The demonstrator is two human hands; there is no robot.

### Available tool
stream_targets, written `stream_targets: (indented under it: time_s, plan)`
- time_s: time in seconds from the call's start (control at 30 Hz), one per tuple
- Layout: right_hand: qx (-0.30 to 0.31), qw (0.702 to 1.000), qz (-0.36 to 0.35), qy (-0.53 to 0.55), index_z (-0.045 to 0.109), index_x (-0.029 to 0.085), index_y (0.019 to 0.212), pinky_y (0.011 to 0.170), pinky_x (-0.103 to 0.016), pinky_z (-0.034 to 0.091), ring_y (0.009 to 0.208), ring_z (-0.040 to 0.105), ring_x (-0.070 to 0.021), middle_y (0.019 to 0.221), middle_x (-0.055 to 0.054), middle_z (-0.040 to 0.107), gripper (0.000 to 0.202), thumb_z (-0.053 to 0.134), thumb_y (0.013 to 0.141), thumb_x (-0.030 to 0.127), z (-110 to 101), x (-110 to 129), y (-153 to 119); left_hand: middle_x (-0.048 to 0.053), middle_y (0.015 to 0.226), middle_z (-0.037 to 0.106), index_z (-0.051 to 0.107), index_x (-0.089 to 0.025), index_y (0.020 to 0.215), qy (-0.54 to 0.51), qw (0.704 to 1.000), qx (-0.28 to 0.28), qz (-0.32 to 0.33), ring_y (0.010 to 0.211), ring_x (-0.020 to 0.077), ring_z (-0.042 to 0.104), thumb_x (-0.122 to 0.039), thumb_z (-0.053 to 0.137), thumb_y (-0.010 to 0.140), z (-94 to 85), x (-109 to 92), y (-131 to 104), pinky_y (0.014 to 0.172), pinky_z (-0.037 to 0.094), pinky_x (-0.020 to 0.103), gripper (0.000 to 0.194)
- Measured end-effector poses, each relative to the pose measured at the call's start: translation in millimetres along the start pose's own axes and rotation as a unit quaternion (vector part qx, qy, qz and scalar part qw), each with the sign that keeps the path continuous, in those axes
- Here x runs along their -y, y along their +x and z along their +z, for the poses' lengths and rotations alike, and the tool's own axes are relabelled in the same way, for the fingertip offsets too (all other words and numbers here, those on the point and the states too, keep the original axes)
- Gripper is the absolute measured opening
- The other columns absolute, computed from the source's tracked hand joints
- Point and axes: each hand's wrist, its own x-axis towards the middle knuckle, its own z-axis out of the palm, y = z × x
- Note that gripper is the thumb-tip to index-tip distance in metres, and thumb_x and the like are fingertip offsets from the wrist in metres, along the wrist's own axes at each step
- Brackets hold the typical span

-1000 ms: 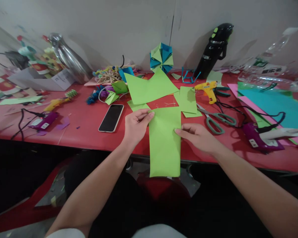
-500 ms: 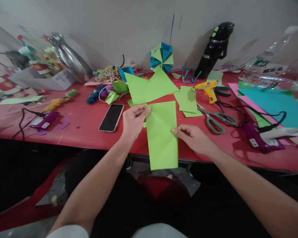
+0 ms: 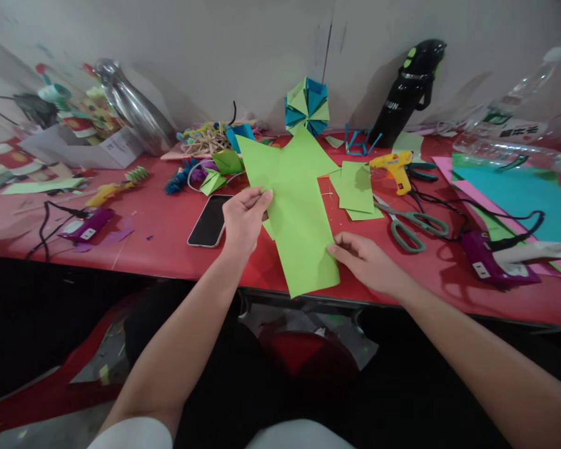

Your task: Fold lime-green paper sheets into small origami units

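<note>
Our L hand (image 3: 247, 215) pinches the upper L edge of the green sheet (image 3: 302, 240), ctr of frame; our R hand (image 3: 362, 259) grips its lower R edge betw. thumb & fingers; sheet tilts over the tabletop's (image 3: 168, 249) front edge; phone (image 3: 209, 221) lies just L of our L hand; scissors (image 3: 409, 227) & yellow glue gun (image 3: 395, 168) sit R of ctr; blk bottle (image 3: 409, 93) stands upper R.

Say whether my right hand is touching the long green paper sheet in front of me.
Touching. The head view shows the thumb of the right hand lying over the right edge of the green paper sheet, near its lower end.
</note>
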Motion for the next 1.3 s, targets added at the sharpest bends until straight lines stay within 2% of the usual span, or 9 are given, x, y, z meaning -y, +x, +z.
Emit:
stream_targets:
  time_s: [0.17,0.33,0.5,0.63,0.77,0.87,0.97,1.1,1.3]
  plan:
    - [-0.017,0.999,0.007,-0.037,0.043,0.023,0.069,0.059,-0.030,0.030,0.063,0.036,-0.0144,0.067,0.004,0.036,0.047,0.049,0.094,0.061,-2.3,0.1,1.5,0.004,0.078,0.076,0.074,-0.017,0.091,-0.005,1.000,-0.012,0.008,0.066,0.0157,0.071,-0.032,0.084,0.070,-3.1,-3.4,7.4,0.060,0.059,0.027,0.027]
    - [-0.010,1.000,-0.008,0.017,0.054,0.021,0.083,0.065,-0.031,0.042,0.068,0.049,-0.0152,0.075,0.001,0.052,0.038,0.062,0.087,0.059,-5.5,1.4,3.5,0.003,0.076,0.076,0.075,-0.018,0.088,-0.022,0.999,-0.017,0.022,0.064,0.0158,0.071,-0.028,0.082,0.072,-6.5,-3.8,15.7,0.058,0.058,0.027,0.020]
    - [-0.047,0.998,-0.013,0.044,0.063,0.020,0.089,0.071,-0.033,0.049,0.074,0.059,-0.0172,0.082,-0.004,0.065,0.034,0.070,0.084,0.052,-6.4,0.3,3.7,0.003,0.078,0.076,0.074,-0.020,0.087,-0.026,0.999,-0.015,0.025,0.066,0.0162,0.072,-0.027,0.080,0.075,-8.5,-4.4,20.2,0.059,0.059,0.027,0.015]
    - [-0.048,0.998,-0.029,0.022,0.065,0.020,0.096,0.075,-0.035,0.050,0.079,0.062,-0.0195,0.088,-0.005,0.068,0.032,0.070,0.085,0.050,-7.7,-1.1,1.8,0.003,0.079,0.076,0.073,-0.019,0.087,-0.032,0.999,-0.017,0.020,0.067,0.0157,0.072,-0.026,0.078,0.076,-9.3,-4.1,21.8,0.062,0.060,0.027,0.014]
    - [-0.015,0.999,-0.026,-0.018,0.064,0.020,0.091,0.078,-0.037,0.048,0.081,0.060,-0.0202,0.087,-0.005,0.065,0.029,0.067,0.087,0.049,-8.8,-2.3,0.8,0.002,0.079,0.075,0.071,-0.019,0.085,-0.038,0.999,-0.027,0.025,0.070,0.0156,0.072,-0.023,0.077,0.077,-12.4,-3.2,26.4,0.070,0.063,0.031,0.010]
    - [-0.019,0.999,0.012,0.045,0.065,0.019,0.097,0.076,-0.037,0.049,0.078,0.061,-0.0190,0.086,-0.004,0.065,0.029,0.069,0.085,0.046,-10.7,-3.1,2.1,0.002,0.079,0.074,0.070,-0.018,0.084,-0.024,0.999,-0.030,0.008,0.069,0.0159,0.072,-0.020,0.075,0.078,-14.1,-2.1,29.8,0.071,0.063,0.034,0.007]
    - [-0.058,0.986,0.054,0.149,0.064,0.020,0.109,0.067,-0.032,0.047,0.070,0.058,-0.0156,0.078,0.000,0.062,0.036,0.076,0.079,0.037,-15.2,-2.2,3.8,0.002,0.074,0.072,0.068,-0.017,0.079,-0.008,0.999,-0.030,-0.018,0.065,0.0159,0.070,-0.017,0.074,0.077,-14.3,-1.0,31.9,0.064,0.062,0.033,0.007]
    - [-0.081,0.967,0.057,0.235,0.066,0.022,0.111,0.062,-0.026,0.042,0.063,0.050,-0.0108,0.073,0.003,0.057,0.034,0.076,0.079,0.026,-22.5,1.0,4.4,0.001,0.069,0.068,0.066,-0.017,0.078,0.021,0.999,-0.024,-0.039,0.063,0.0147,0.068,-0.017,0.076,0.074,-14.4,-2.0,32.7,0.058,0.060,0.029,0.011]
    - [-0.069,0.958,0.050,0.272,0.066,0.024,0.106,0.062,-0.024,0.042,0.063,0.050,-0.0091,0.075,0.004,0.057,0.028,0.076,0.080,0.023,-26.6,3.7,2.7,0.001,0.066,0.065,0.067,-0.014,0.077,0.047,0.998,-0.021,-0.045,0.057,0.0114,0.062,-0.016,0.076,0.073,-15.3,-8.0,32.8,0.051,0.055,0.023,0.010]
